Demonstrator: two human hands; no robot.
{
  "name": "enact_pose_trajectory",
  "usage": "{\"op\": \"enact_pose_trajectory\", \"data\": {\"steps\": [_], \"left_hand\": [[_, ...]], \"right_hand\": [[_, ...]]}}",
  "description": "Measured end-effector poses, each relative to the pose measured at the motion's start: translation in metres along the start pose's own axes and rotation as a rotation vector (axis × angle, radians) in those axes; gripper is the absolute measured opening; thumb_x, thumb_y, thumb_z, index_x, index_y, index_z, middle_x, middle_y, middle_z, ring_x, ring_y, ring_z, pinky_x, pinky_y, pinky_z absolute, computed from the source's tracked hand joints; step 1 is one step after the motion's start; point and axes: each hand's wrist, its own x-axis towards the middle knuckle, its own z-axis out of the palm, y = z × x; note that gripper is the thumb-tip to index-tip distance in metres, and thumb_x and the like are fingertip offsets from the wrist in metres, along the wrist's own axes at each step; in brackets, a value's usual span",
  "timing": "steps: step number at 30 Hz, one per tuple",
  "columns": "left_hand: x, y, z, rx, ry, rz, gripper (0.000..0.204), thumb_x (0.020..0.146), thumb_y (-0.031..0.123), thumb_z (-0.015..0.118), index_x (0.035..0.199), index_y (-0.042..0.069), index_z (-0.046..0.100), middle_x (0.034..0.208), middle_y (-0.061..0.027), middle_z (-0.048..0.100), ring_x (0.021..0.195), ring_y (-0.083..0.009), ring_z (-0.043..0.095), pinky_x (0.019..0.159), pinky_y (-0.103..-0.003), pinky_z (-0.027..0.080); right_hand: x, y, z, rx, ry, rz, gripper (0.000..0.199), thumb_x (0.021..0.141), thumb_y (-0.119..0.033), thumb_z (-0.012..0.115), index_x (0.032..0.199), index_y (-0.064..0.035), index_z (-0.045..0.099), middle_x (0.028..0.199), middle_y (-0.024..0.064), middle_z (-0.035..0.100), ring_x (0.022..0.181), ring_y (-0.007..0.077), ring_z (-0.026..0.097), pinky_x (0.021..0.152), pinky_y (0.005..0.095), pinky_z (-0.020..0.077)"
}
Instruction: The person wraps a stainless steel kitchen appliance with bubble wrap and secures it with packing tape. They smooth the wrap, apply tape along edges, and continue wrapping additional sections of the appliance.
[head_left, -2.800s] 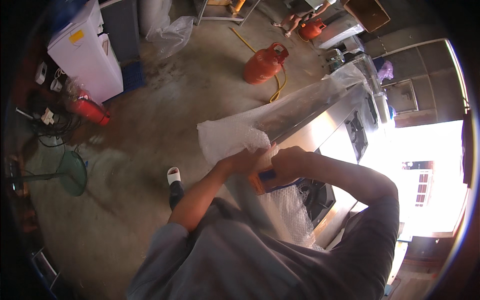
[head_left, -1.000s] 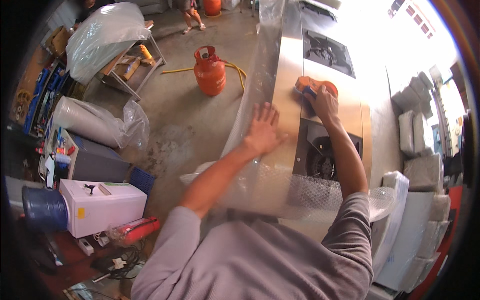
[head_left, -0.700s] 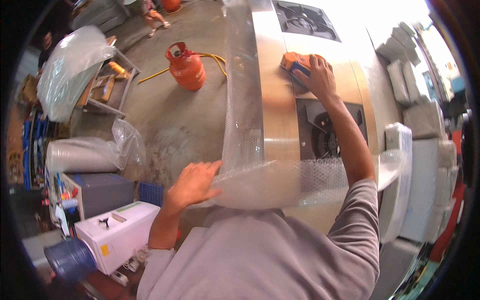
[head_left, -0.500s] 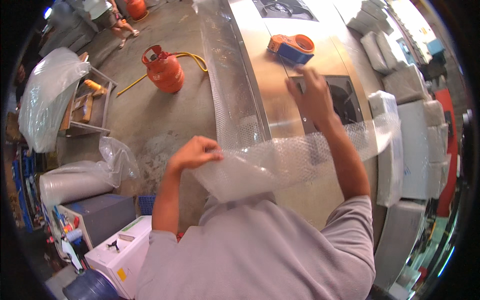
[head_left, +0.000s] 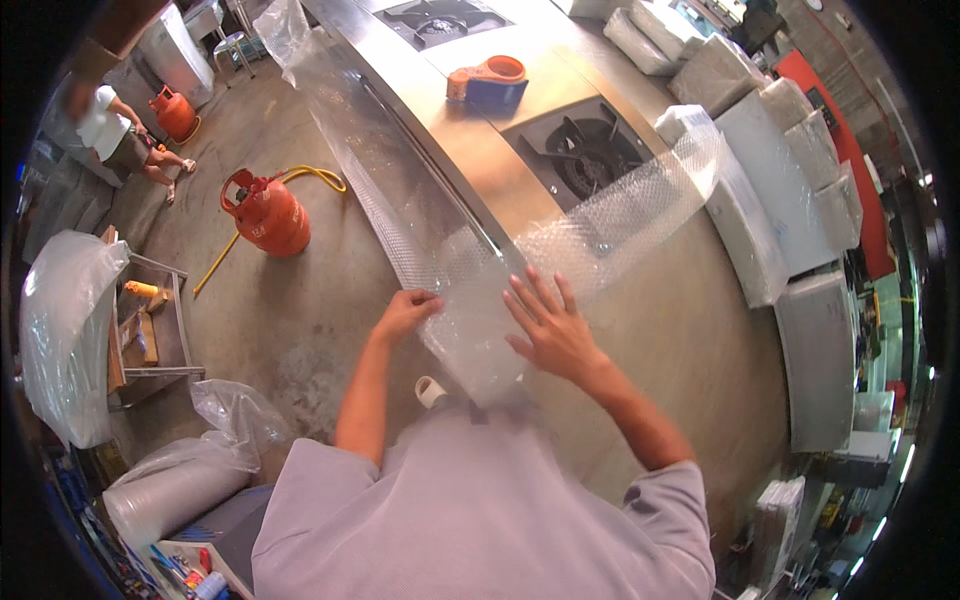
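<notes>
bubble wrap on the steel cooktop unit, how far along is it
Done: bubble wrap drapes the front edge of the steel unit. In hand: left hand grips the sheet, right hand presses it flat. Left: the far burners lie bare, and the tape dispenser sits apart on top.

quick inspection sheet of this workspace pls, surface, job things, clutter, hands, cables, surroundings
surface: long stainless steel cooktop unit with black burners, partly wrapped.
job's things: clear bubble wrap sheet draped over the unit's front edge and across its near end.
clutter: orange and blue tape dispenser on top of the unit.
hands: left hand grips the wrap's edge; right hand pressed flat on the wrap, fingers spread.
cables: yellow hose running from the red gas cylinder on the floor.
surroundings: concrete floor, white wrapped boxes at right, metal rack at left, another person far left.
</notes>
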Motion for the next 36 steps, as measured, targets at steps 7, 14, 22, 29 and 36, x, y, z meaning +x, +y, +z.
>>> {"op": "enact_pose_trajectory", "data": {"steps": [7, 14, 22, 29, 36], "left_hand": [[-0.082, 0.015, 0.058, 0.406, 0.813, 0.659, 0.059, 0.079, 0.036, 0.087, 0.130, 0.012, 0.069, 0.137, -0.0177, 0.059, 0.127, -0.0292, 0.058, 0.100, -0.043, 0.050], [-0.132, 0.030, 0.120, 0.979, 0.267, 0.665, 0.102, 0.071, 0.059, 0.087, 0.155, 0.016, 0.047, 0.156, -0.0208, 0.045, 0.145, -0.0401, 0.041, 0.114, -0.054, 0.035], [-0.147, -0.038, 0.129, 0.966, 0.308, 0.431, 0.102, 0.081, 0.059, 0.080, 0.161, 0.012, 0.038, 0.164, -0.0253, 0.034, 0.147, -0.0401, 0.039, 0.120, -0.057, 0.028], [-0.159, -0.055, 0.157, 0.015, 0.414, -0.073, 0.085, 0.086, 0.047, 0.084, 0.148, -0.001, 0.052, 0.148, -0.0240, 0.055, 0.133, -0.0340, 0.056, 0.111, -0.047, 0.044], [-0.175, -0.096, 0.157, 0.071, 0.306, 0.113, 0.043, 0.097, 0.026, 0.075, 0.127, -0.003, 0.068, 0.109, -0.0154, 0.077, 0.107, -0.0199, 0.070, 0.096, -0.035, 0.052]], "right_hand": [[0.020, 0.027, 0.029, -0.240, -0.180, -0.137, 0.071, 0.095, -0.060, 0.060, 0.126, 0.0036, 0.071, 0.147, 0.0134, 0.060, 0.159, 0.0360, 0.021, 0.127, 0.0627, 0.0071], [0.027, 0.030, 0.025, -0.180, -0.205, -0.183, 0.075, 0.098, -0.061, 0.056, 0.117, 0.0092, 0.073, 0.138, 0.0187, 0.063, 0.159, 0.0384, 0.019, 0.127, 0.0623, 0.0077], [0.035, 0.023, 0.013, 0.058, -0.061, -0.194, 0.053, 0.098, -0.043, 0.066, 0.135, -0.0057, 0.067, 0.145, 0.0197, 0.058, 0.151, 0.0403, 0.036, 0.126, 0.0596, 0.0175], [0.028, 0.030, 0.011, 0.188, 0.124, -0.059, 0.049, 0.097, -0.034, 0.069, 0.136, -0.0053, 0.065, 0.144, 0.0240, 0.057, 0.145, 0.0421, 0.043, 0.121, 0.0577, 0.0273], [0.026, 0.034, 0.023, 0.209, 0.098, -0.064, 0.043, 0.097, -0.031, 0.069, 0.132, -0.0060, 0.066, 0.142, 0.0234, 0.058, 0.145, 0.0420, 0.044, 0.120, 0.0567, 0.0302]]}}
